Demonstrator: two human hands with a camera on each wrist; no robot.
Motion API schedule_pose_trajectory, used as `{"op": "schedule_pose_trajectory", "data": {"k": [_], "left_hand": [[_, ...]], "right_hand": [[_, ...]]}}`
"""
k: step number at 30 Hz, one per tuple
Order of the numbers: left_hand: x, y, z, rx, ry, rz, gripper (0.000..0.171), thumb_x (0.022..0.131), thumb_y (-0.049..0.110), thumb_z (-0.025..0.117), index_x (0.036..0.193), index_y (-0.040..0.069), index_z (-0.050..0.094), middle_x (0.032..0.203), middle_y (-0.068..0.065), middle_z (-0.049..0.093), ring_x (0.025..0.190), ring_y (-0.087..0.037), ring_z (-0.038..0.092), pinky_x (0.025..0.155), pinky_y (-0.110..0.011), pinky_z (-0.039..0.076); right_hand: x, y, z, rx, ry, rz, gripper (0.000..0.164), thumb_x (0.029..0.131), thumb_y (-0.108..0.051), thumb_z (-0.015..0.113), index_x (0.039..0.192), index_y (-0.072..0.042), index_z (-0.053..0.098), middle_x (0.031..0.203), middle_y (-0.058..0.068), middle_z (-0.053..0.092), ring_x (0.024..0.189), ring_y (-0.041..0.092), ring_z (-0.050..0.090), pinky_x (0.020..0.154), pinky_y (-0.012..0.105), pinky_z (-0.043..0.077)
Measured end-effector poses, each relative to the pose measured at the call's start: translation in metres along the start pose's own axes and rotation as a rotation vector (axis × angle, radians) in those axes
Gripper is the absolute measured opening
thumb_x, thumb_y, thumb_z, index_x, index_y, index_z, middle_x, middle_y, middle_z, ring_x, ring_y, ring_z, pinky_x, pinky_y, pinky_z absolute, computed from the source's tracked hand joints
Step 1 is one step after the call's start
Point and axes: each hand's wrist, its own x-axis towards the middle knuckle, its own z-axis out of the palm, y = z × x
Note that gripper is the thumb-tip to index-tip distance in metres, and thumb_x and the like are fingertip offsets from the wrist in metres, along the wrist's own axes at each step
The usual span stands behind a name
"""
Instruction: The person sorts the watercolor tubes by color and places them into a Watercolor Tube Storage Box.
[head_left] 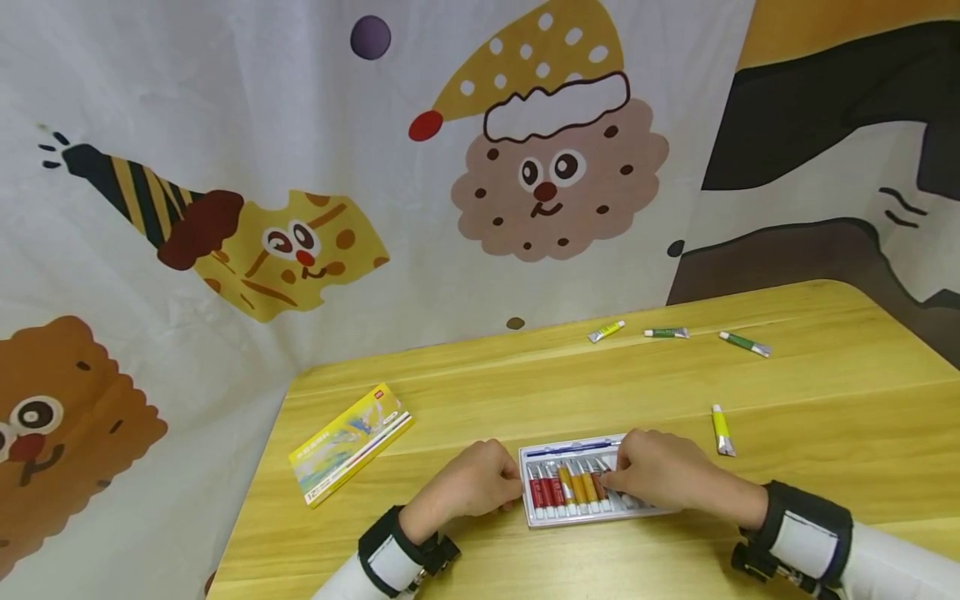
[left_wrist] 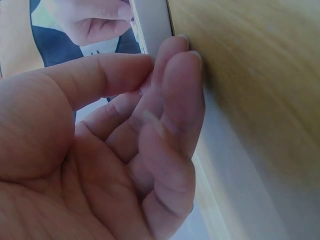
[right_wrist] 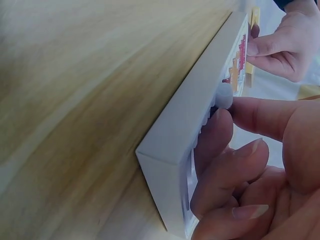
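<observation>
A white plastic tray (head_left: 532,518) of paint tubes lies on the table, with red tubes (head_left: 547,490) at its left, then orange-yellow tubes (head_left: 581,487) and a brown one. A thin blue brush (head_left: 566,450) lies along its far side. My left hand (head_left: 480,482) holds the tray's left edge between thumb and curled fingers. Over the tray's right part, my right hand (head_left: 667,473) pinches a paint tube; its white cap (right_wrist: 224,95) shows at the thumb tip in the right wrist view. The hand hides that tube's colour and the tray's right end.
On the left lies a yellow paint box (head_left: 351,446). Loose tubes lie beyond the tray: a yellow tube (head_left: 606,332), a green tube (head_left: 666,332) and another green tube (head_left: 745,344) near the back edge, and a yellow tube (head_left: 722,430) right of the tray. A printed curtain (head_left: 420,308) hangs behind the table.
</observation>
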Motion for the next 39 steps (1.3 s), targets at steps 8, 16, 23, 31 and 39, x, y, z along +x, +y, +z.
{"op": "schedule_pose_trajectory", "data": {"k": [8,16,23,31,39], "left_hand": [[-0.001,0.001,0.000,-0.011,-0.003,-0.002,0.035,0.096,0.007,0.070,0.061,0.010,0.071,0.052,0.001,0.062,0.041,-0.006,0.044,0.043,-0.021,0.032],[0.000,0.002,0.000,-0.007,0.000,-0.003,0.035,0.095,0.007,0.070,0.060,0.010,0.071,0.052,0.000,0.062,0.041,-0.006,0.042,0.043,-0.021,0.031],[0.000,0.000,0.000,-0.014,-0.002,-0.009,0.035,0.096,0.008,0.070,0.061,0.010,0.071,0.053,0.000,0.062,0.042,-0.007,0.045,0.043,-0.022,0.033],[0.000,0.000,-0.001,-0.016,-0.003,-0.011,0.035,0.096,0.008,0.070,0.061,0.011,0.071,0.053,0.000,0.062,0.042,-0.007,0.045,0.043,-0.022,0.033],[0.000,-0.001,0.000,-0.015,0.001,0.005,0.036,0.095,0.007,0.070,0.060,0.011,0.071,0.052,0.000,0.063,0.041,-0.005,0.045,0.043,-0.021,0.034]], "right_hand": [[0.002,-0.002,0.001,0.023,-0.016,0.032,0.038,0.093,-0.037,0.079,0.062,-0.019,0.065,0.050,-0.006,0.049,0.045,0.008,0.038,0.046,0.024,0.023],[0.001,0.000,0.000,0.022,-0.029,-0.006,0.044,0.096,-0.038,0.076,0.058,-0.020,0.064,0.046,-0.011,0.042,0.043,0.006,0.035,0.045,0.022,0.022],[-0.005,0.004,-0.006,0.041,-0.053,-0.051,0.037,0.093,-0.032,0.080,0.063,-0.018,0.062,0.055,-0.006,0.049,0.049,0.010,0.040,0.048,0.024,0.027],[-0.006,0.011,-0.003,0.054,-0.066,-0.152,0.034,0.094,-0.028,0.079,0.066,-0.021,0.061,0.058,-0.010,0.048,0.051,0.008,0.042,0.049,0.023,0.028],[-0.005,0.014,0.000,0.048,-0.068,-0.167,0.032,0.094,-0.027,0.079,0.069,-0.022,0.060,0.060,-0.009,0.051,0.053,0.007,0.044,0.050,0.023,0.032]]}}
